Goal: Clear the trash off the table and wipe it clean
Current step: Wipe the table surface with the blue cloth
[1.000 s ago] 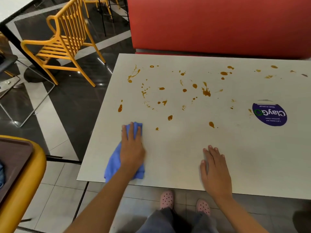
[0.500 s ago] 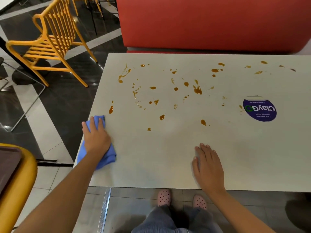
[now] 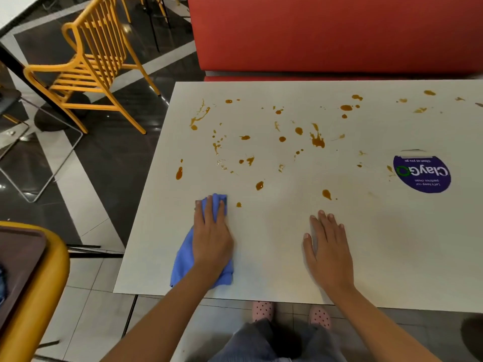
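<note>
At the bottom, two pink perforated clogs [image 3: 262, 310] stand on pale floor tiles just under the near edge of the white rectangular tabletop [image 3: 392, 257]; to the near left, a curved yellow rim [image 3: 39, 283] surrounds a dark brown tray [image 3: 18, 257]; on the near left part of the table, the left hand [image 3: 211, 236] lies palm-down on a crumpled blue wiping cloth [image 3: 183, 259], fingers straight and close together, pressing it to the surface, with the cloth showing beyond the fingertips and trailing back toward the table edge; the right hand [image 3: 328, 252] rests flat on the bare tabletop near the middle, fingers straight and slightly spread, holding nothing; a small brown spot sits just right of the cloth's far tip; further on, brown sauce splashes [image 3: 317, 141] scatter across the middle and far half; a round purple sticker [image 3: 422, 173] lies at the right; beyond the far edge stands a red upholstered bench [image 3: 334, 32]; a yellow slatted metal chair [image 3: 91, 64] stands on the dark floor at the far left
</note>
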